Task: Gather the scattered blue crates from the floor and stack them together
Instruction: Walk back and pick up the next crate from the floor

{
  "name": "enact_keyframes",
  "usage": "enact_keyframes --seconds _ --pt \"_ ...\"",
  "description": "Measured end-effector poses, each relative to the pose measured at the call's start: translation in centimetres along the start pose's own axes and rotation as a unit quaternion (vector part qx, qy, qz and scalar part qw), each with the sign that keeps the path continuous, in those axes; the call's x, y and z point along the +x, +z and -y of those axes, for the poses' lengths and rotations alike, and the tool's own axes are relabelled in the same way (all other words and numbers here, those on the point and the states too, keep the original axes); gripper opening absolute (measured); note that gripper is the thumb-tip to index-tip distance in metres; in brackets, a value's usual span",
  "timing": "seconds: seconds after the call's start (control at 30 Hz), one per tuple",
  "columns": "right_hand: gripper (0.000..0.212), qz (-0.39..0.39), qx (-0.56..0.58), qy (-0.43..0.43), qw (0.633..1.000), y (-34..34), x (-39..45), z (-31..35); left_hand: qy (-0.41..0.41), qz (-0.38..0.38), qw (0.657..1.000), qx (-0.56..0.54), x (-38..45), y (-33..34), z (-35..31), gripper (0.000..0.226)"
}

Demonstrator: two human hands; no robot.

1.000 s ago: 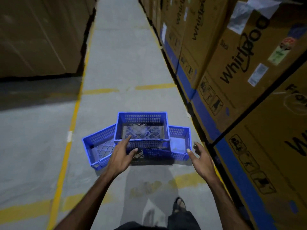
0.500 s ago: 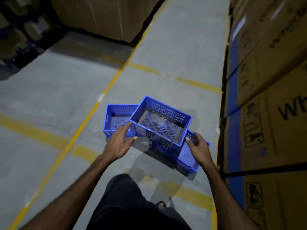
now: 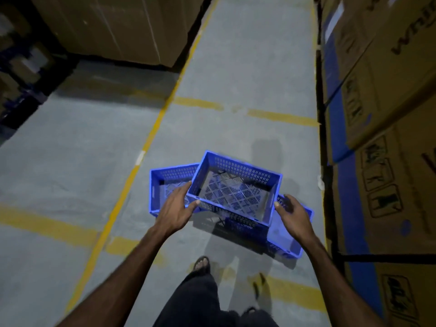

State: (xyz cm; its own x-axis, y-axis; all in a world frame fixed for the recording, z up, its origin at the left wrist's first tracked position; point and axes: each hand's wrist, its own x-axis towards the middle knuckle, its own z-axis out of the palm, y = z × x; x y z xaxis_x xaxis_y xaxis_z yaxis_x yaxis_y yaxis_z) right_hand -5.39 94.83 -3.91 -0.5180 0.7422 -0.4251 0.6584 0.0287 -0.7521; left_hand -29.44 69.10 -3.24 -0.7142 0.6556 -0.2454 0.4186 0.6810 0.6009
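Three crates at picture centre: top crate (image 3: 232, 188) tilted, lying across left crate (image 3: 165, 185) at 9 o'clock and right crate (image 3: 292, 232) at 4 o'clock, both on floor (image 3: 70, 149). Left hand (image 3: 175, 210) gripping top crate's near-left corner, thumb on rim. Right hand (image 3: 291, 212) at its right end, fingers curled; real grip hard to tell. Yellow lines (image 3: 141, 149) crossing floor. Stacked cartons (image 3: 389, 114) walling 3 o'clock side, more cartons (image 3: 113, 27) at 11 o'clock. Sandalled foot (image 3: 200, 264) at 6 o'clock. Right crate mostly hidden beneath top crate.
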Motion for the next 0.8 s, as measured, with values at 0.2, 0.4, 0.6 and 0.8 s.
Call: enact_keyframes --seconds 0.2,0.4,0.6,0.8 --pt "0.058 -0.035 -0.031 0.079 0.996 1.8 5.0 -2.4 -0.016 0.096 0.995 0.031 8.0 1.4 4.8 0.073" --pt "0.064 -0.033 -0.043 0.146 0.988 3.7 10.6 -7.2 -0.017 0.145 0.985 0.092 14.3 4.4 10.0 0.071" --pt "0.065 -0.001 -0.069 0.157 0.985 7.4 19.3 -13.3 -0.047 0.120 0.990 0.065 20.5 10.9 13.5 0.066" --pt "0.068 -0.006 -0.075 0.165 0.983 11.8 26.6 -19.9 -0.084 0.107 0.990 0.044 26.2 18.4 18.5 0.064"
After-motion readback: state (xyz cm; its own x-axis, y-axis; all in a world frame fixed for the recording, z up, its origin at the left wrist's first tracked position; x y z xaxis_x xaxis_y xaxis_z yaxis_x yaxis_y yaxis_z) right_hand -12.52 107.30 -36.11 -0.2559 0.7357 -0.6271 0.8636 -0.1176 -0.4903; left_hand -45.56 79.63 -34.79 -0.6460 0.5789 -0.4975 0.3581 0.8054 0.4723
